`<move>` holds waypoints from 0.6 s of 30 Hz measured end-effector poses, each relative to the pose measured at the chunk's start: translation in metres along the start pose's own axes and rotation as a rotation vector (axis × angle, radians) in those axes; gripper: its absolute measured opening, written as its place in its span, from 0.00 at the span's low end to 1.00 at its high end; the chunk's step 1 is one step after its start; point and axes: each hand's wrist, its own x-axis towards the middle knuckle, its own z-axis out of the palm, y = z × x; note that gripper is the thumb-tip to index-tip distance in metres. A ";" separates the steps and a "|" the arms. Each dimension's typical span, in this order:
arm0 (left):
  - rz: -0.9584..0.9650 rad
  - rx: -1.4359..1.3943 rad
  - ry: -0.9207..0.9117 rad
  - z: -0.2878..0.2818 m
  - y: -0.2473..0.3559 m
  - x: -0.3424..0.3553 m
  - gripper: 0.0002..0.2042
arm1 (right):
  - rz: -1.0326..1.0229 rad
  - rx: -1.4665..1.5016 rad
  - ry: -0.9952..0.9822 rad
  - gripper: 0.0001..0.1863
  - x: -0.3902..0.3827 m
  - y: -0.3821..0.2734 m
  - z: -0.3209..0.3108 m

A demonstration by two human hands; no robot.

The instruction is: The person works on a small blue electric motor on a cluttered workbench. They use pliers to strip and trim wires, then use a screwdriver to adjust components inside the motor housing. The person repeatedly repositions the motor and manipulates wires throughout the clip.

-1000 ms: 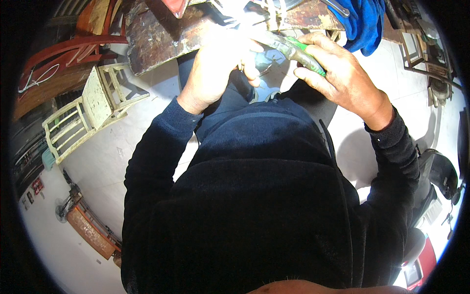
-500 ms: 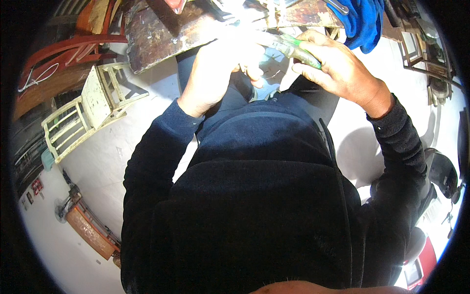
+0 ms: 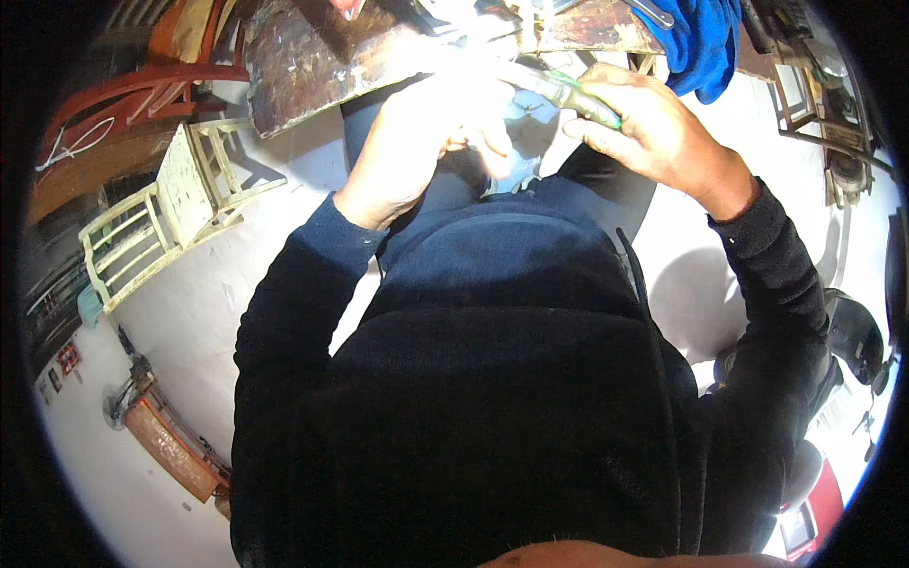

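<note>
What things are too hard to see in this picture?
Head view:
- What the left hand pinches: washed out by glare.
- The tip of the green-handled tool in the right hand: lost in the same glare.
- The workbench: cut off by the top edge.

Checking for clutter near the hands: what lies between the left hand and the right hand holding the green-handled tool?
In the head view, only a small pale part, washed out by glare, sits between the left hand and the right hand gripping the green-handled tool.
</note>
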 end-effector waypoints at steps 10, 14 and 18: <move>-0.101 -0.053 -0.062 0.005 0.003 -0.011 0.20 | -0.108 -0.046 -0.068 0.18 -0.003 -0.007 0.007; -0.145 -0.129 -0.082 -0.002 0.003 -0.004 0.20 | 0.000 -0.155 -0.032 0.17 -0.003 -0.007 0.017; -0.088 -0.205 -0.062 0.010 -0.001 -0.015 0.20 | 0.003 0.013 -0.065 0.18 -0.004 -0.006 0.010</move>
